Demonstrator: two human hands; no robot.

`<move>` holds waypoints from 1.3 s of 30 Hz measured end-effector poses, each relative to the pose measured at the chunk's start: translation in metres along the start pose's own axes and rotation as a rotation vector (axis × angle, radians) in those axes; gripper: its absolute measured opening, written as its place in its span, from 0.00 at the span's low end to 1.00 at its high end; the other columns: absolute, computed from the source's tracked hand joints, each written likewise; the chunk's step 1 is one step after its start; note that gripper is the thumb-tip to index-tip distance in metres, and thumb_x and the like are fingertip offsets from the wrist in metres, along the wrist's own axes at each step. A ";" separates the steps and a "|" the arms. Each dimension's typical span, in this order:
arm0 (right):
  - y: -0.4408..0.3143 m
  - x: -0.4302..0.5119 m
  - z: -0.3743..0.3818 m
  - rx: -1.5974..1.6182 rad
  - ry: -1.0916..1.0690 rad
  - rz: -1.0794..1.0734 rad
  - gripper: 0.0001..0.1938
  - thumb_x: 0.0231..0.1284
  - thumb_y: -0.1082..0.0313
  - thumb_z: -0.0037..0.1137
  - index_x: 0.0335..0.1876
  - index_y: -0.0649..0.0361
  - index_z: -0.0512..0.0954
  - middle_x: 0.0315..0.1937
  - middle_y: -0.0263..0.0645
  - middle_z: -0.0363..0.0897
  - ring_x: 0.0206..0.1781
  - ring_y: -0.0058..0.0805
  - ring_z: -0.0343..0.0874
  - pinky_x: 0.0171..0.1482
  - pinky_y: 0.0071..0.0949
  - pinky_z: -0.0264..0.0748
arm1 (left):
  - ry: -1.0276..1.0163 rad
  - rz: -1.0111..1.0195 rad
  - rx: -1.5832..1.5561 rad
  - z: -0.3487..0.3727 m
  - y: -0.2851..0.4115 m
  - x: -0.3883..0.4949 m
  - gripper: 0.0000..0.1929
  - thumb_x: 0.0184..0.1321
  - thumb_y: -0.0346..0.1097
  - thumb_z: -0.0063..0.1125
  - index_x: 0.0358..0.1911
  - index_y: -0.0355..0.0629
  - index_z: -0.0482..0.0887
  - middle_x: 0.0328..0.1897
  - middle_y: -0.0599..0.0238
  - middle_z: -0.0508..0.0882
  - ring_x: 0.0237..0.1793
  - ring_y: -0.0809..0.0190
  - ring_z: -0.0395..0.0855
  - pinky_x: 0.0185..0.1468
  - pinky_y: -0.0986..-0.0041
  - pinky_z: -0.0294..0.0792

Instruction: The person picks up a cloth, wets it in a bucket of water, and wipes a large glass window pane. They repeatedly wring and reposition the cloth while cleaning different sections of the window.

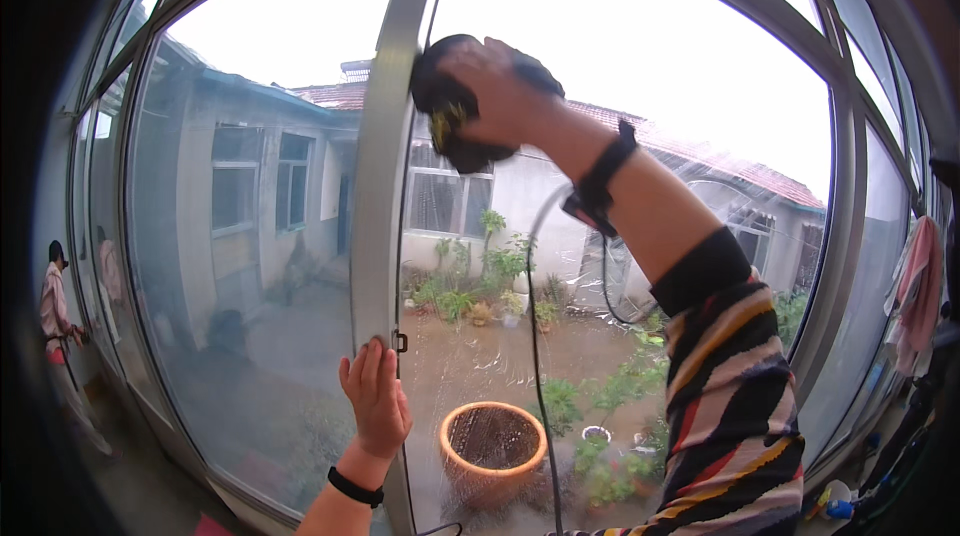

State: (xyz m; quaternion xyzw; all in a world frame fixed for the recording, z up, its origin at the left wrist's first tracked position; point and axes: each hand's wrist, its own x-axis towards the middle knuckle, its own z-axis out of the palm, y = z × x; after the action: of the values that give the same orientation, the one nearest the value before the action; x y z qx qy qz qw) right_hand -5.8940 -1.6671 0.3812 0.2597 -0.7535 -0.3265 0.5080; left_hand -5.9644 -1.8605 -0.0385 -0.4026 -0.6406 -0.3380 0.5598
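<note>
My right hand [499,89] presses a dark bunched cloth [469,149] with a yellow patch against the upper left of the right window pane [637,123], beside the metal window frame post [382,161]. The hand is slightly blurred. Lower down, my left hand [375,393] rests with its fingers raised on the same post, near a small metal latch [402,341], holding nothing. Wet streaks and droplets show on the right pane. The left pane [240,288] looks hazy. A black strap is on each wrist, and a cable hangs from the right one.
Another person [60,326] stands at the far left. Pink and white cloths [919,288] hang at the right, above a container with blue items [838,502] on the floor. Beyond the glass are a large orange-rimmed pot [493,472], plants and a tiled-roof building.
</note>
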 end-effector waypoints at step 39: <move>0.069 -0.404 -0.188 -0.428 0.302 0.873 0.44 0.49 0.60 0.72 0.73 0.63 0.62 0.69 0.59 0.66 0.72 0.57 0.66 0.73 0.44 0.63 | 0.036 0.005 0.277 -0.046 -0.137 0.010 0.27 0.75 0.34 0.34 0.75 0.32 0.58 0.80 0.44 0.59 0.77 0.40 0.56 0.78 0.52 0.47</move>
State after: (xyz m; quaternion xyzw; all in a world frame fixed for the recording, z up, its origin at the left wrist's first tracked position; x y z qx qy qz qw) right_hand -5.5813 -1.3726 0.2437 -0.1450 -0.6262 -0.1896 0.7422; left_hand -6.0665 -1.9611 -0.0194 -0.3168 -0.6701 -0.2519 0.6222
